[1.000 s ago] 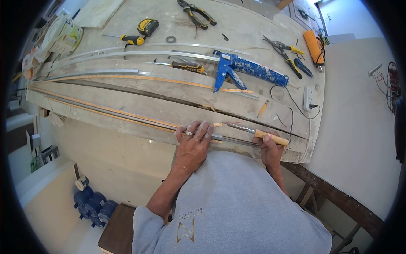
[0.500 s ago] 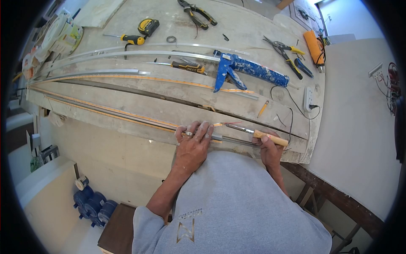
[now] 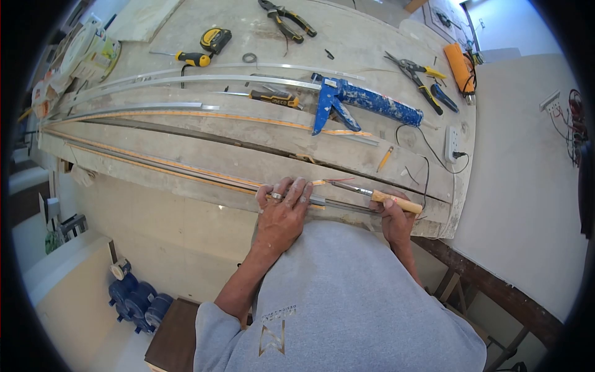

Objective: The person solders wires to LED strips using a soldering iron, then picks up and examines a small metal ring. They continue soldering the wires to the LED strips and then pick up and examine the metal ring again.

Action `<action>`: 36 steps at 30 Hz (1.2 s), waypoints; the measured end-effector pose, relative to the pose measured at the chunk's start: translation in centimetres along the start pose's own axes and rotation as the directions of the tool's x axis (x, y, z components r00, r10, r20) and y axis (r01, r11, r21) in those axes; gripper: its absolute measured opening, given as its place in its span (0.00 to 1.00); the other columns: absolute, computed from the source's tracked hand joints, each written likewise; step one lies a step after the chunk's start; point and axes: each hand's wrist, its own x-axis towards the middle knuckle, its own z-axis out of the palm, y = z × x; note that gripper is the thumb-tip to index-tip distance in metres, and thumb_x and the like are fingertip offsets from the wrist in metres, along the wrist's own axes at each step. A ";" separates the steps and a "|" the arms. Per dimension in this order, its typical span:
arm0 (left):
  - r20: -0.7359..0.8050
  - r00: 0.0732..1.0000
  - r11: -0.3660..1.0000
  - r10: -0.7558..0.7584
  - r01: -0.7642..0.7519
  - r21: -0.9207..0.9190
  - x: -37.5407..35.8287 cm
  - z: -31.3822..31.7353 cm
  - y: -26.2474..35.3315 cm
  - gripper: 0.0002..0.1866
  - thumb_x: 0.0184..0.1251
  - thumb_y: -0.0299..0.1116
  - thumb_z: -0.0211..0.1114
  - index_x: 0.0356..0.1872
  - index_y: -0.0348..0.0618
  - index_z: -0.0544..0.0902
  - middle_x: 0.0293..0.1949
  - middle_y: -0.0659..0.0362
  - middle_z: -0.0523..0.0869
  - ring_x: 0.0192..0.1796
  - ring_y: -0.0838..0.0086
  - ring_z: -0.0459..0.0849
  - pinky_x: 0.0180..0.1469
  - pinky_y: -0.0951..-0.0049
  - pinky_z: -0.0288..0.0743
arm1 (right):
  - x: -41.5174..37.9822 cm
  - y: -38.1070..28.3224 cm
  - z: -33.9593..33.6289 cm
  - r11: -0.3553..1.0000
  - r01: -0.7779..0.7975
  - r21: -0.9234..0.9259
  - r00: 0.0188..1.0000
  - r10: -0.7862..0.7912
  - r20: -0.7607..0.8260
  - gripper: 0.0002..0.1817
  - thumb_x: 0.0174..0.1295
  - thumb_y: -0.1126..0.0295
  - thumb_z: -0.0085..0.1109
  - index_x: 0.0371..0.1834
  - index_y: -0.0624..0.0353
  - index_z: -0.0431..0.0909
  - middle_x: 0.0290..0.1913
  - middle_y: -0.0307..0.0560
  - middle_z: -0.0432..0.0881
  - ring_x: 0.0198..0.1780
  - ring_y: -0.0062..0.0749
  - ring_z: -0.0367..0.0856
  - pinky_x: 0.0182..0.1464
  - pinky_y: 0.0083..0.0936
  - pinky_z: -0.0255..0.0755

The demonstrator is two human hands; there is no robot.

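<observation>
My right hand (image 3: 396,222) grips a soldering iron (image 3: 400,201) by its wooden handle, the metal shaft pointing left. Its tip meets the end of an orange-yellow LED strip (image 3: 318,182), where a thin red wire (image 3: 342,180) also lies. With bent fingers, my left hand (image 3: 284,214) holds the strip and the grey metal channel (image 3: 347,205) down near the table's front edge. What sits under those fingers is partly hidden. A second LED strip (image 3: 204,180) runs leftward along the edge.
Beyond my hands lie a blue caulking gun (image 3: 378,104), a screwdriver (image 3: 276,98), tin snips (image 3: 416,75), pliers (image 3: 286,20), a tape measure (image 3: 215,39) and a pencil (image 3: 385,159). A power strip (image 3: 453,144) with a black cord is at the right. Long metal channels (image 3: 204,80) stretch left.
</observation>
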 end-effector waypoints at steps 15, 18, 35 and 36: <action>0.022 1.000 1.000 0.010 -0.010 -0.008 0.3 -0.4 0.3 0.23 0.58 0.35 0.67 0.56 0.46 0.80 0.58 0.63 0.78 0.62 0.70 0.73 0.61 0.56 0.56 | 1.1 -0.9 -1.8 0.960 0.048 0.276 0.998 -0.036 -0.049 0.15 0.64 0.71 0.59 0.50 0.69 0.77 0.45 0.54 0.84 0.42 0.41 0.86 0.46 0.36 0.84; 0.025 1.000 1.000 0.005 -0.005 0.004 0.4 -0.6 0.4 0.23 0.58 0.35 0.68 0.56 0.46 0.80 0.58 0.64 0.78 0.62 0.70 0.73 0.60 0.55 0.56 | 1.4 -0.6 -2.4 0.936 0.032 0.352 0.997 -0.005 -0.077 0.15 0.64 0.70 0.59 0.50 0.68 0.77 0.45 0.54 0.84 0.42 0.41 0.86 0.46 0.37 0.84; 0.062 0.996 0.996 0.066 -0.069 0.053 0.3 0.8 -1.3 0.27 0.50 0.32 0.72 0.56 0.53 0.81 0.55 0.65 0.78 0.59 0.68 0.75 0.58 0.57 0.54 | 1.3 0.6 -2.6 0.933 0.065 0.355 0.980 0.009 -0.201 0.17 0.61 0.68 0.61 0.51 0.64 0.77 0.46 0.56 0.84 0.41 0.45 0.86 0.45 0.38 0.84; 0.063 0.994 0.995 0.087 -0.090 0.051 0.4 0.7 -1.6 0.24 0.54 0.31 0.69 0.56 0.50 0.82 0.54 0.66 0.78 0.58 0.70 0.75 0.56 0.59 0.54 | 1.4 0.5 -2.4 0.927 0.076 0.368 0.977 0.004 -0.213 0.17 0.61 0.68 0.61 0.51 0.64 0.77 0.46 0.56 0.84 0.41 0.45 0.86 0.45 0.38 0.83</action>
